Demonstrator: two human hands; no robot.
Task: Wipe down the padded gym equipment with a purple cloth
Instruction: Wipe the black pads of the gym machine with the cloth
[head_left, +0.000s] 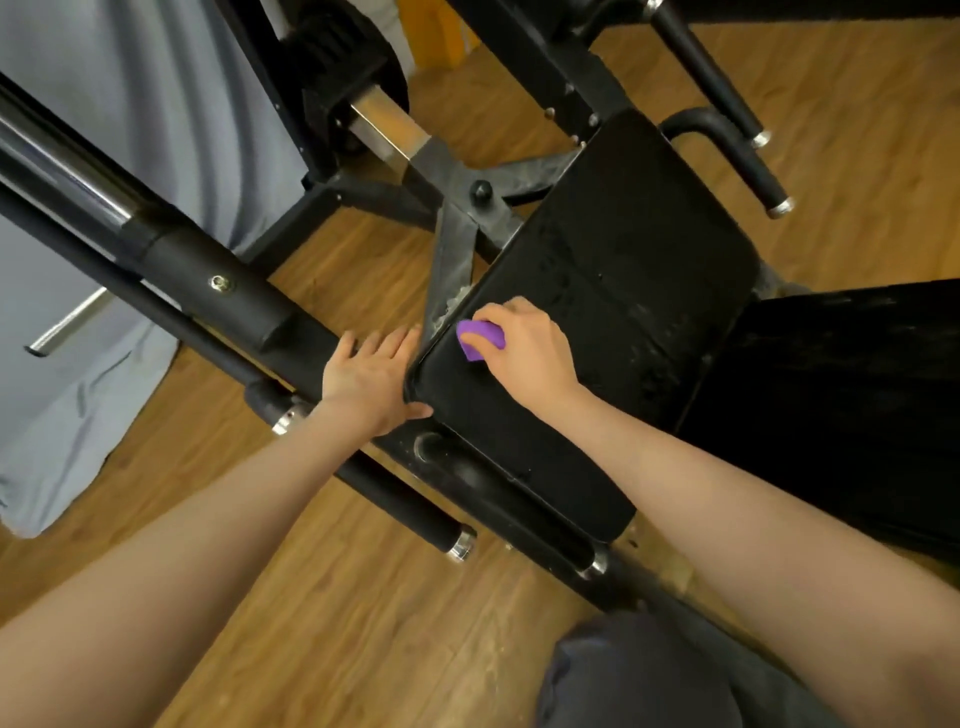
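On the black pad's (613, 291) near left corner, our right hand (524, 345) grips the purple cloth (480, 339) while our left hand (371, 376) rests flat, fingers straight, against its edge.

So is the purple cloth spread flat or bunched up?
Bunched. The purple cloth is wadded under the right hand on the black pad; only a small fold shows.

Right hand (524, 345) pressing purple cloth (480, 339) on black bench pad (597, 291); left hand (371, 371) flat against pad's corner, above wood floor (332, 597).
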